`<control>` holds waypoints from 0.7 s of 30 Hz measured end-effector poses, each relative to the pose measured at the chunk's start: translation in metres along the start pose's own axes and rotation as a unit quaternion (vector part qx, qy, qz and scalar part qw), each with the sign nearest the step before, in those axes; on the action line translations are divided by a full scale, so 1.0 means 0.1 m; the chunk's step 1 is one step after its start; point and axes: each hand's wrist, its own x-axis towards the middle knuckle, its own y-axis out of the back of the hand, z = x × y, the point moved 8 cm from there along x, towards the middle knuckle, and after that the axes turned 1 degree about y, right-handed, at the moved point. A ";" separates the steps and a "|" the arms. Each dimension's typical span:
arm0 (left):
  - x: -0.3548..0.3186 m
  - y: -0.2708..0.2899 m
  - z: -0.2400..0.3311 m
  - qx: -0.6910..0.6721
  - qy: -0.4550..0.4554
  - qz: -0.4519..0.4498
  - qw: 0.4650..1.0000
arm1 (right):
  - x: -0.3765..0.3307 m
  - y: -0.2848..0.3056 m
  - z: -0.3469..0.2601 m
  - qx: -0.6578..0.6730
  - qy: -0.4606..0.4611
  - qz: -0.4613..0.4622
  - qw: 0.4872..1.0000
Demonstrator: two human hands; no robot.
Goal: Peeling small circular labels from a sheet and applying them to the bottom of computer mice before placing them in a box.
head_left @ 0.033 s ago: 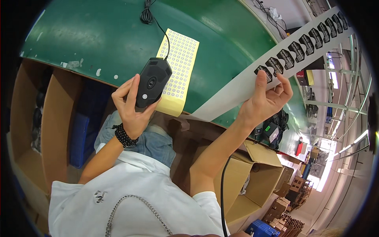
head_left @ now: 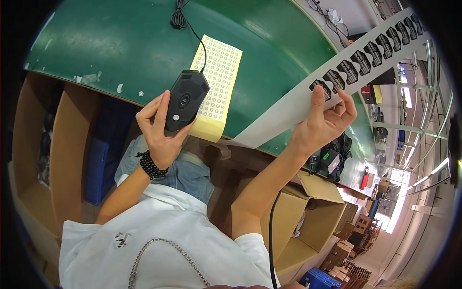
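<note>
My left hand (head_left: 161, 127) grips a black computer mouse (head_left: 191, 94) with its underside turned up, fingers along one side and thumb along the other. A small round pale sticker (head_left: 176, 117) sits near the mouse's lower end. Under and beside the mouse lies a yellow sheet of small round stickers (head_left: 225, 77). My right hand (head_left: 325, 113) is closed at a long white backing strip (head_left: 281, 113) bearing a row of black labels (head_left: 373, 54). Its thumb and bent index finger touch the labels at the near end; whether one is lifted cannot be made out.
The mouse's cable runs to a tied coil (head_left: 178, 19) on the green table (head_left: 120, 43). A loose round sticker (head_left: 141, 94) lies near its edge. An open cardboard box (head_left: 301, 216) stands below right, a brown shelf (head_left: 72, 149) at left. Black items (head_left: 337, 154) lie right.
</note>
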 end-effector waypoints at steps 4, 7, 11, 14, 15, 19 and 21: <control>0.00 0.00 0.01 -0.005 -0.006 0.001 1.000 | 0.01 0.02 -0.04 -0.025 -0.019 0.008 0.999; 0.00 0.01 0.01 -0.001 -0.006 0.002 1.000 | 0.01 0.02 -0.08 -0.045 -0.029 0.001 0.999; -0.01 0.01 0.02 0.014 -0.002 0.000 1.000 | 0.00 -0.03 -0.12 -0.078 -0.039 -0.024 0.996; -0.01 0.01 0.02 0.009 -0.001 0.001 1.000 | 0.00 -0.04 -0.15 -0.101 -0.045 -0.011 0.994; -0.01 0.01 0.02 0.007 -0.001 0.001 1.000 | 0.00 -0.04 -0.15 -0.109 -0.047 -0.007 0.993; 0.00 0.00 0.01 0.006 -0.001 0.001 1.000 | -0.01 0.00 -0.07 -0.118 -0.032 -0.020 0.992; -0.01 0.01 0.00 0.010 0.002 0.001 1.000 | -0.06 -0.01 -0.02 -0.119 -0.031 -0.028 0.992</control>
